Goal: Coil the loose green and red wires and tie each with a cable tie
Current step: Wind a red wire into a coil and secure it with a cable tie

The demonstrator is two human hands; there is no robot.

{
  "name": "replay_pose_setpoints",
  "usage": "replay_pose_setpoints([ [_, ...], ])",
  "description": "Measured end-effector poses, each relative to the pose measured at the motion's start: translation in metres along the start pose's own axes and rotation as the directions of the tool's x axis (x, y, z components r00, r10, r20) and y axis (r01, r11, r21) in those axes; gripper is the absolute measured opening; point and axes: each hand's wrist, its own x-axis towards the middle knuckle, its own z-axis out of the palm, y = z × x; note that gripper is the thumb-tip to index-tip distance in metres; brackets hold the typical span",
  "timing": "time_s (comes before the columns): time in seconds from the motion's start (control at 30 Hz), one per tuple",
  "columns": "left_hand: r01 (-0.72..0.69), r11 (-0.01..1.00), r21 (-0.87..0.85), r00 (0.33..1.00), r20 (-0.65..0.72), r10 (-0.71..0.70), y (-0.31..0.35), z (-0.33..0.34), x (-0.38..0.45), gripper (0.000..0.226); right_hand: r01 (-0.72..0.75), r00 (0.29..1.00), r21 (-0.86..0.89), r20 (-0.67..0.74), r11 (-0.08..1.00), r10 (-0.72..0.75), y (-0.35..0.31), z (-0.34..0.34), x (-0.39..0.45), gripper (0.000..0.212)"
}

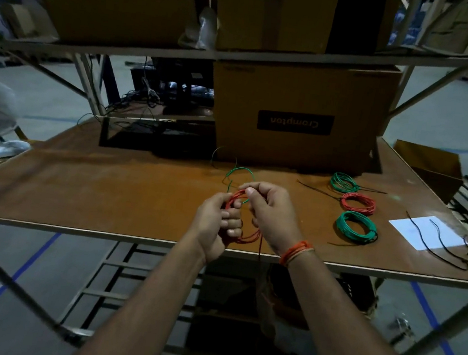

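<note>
Dim workbench [107,191]; red wire coil [244,237] half-hidden between both hands' grip.

We see two bare forearms with no sleeves in view. Our left hand [216,228] wears nothing on its wrist or fingers. Around the wrist of our right hand [271,211] sits a band of orange threads [295,252], wound several times, with a paler strand beside it
</note>
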Motion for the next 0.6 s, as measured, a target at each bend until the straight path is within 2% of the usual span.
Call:
replay_pose_setpoints([
  [0.1,0.038,0.999,-0.007,0.997,0.067,-0.038,0.007,-0.010,0.001,0.046,0.049,0.999,-0.076,0.014,0.996,-0.048,0.004,0.007,0.003,0.020],
  [0.23,0.060,0.998,-0.025,0.994,0.093,-0.058,0.017,-0.021,0.004,0.041,0.086,0.995,-0.022,0.044,0.996,-0.085,0.008,0.014,0.003,0.019],
  [0.33,0.072,0.966,-0.249,0.997,0.021,-0.069,0.028,-0.027,0.005,0.043,0.042,0.993,0.049,0.106,0.998,-0.047,0.013,0.011,0.000,0.014],
  [0.4,0.013,0.935,-0.356,0.997,-0.065,-0.038,0.039,-0.038,0.011,0.043,-0.035,0.985,0.043,0.171,0.998,0.027,0.024,0.005,-0.003,0.017],
  [0.5,-0.102,0.917,-0.384,0.982,-0.186,0.031,0.057,-0.057,0.019,0.039,-0.026,0.989,-0.208,0.134,0.978,0.055,0.041,-0.004,-0.011,0.024],
  [0.6,-0.226,0.928,-0.297,0.937,-0.327,0.124,0.065,-0.065,0.022,0.037,0.116,0.991,-0.458,0.115,0.881,-0.070,0.043,-0.006,-0.020,0.013],
])
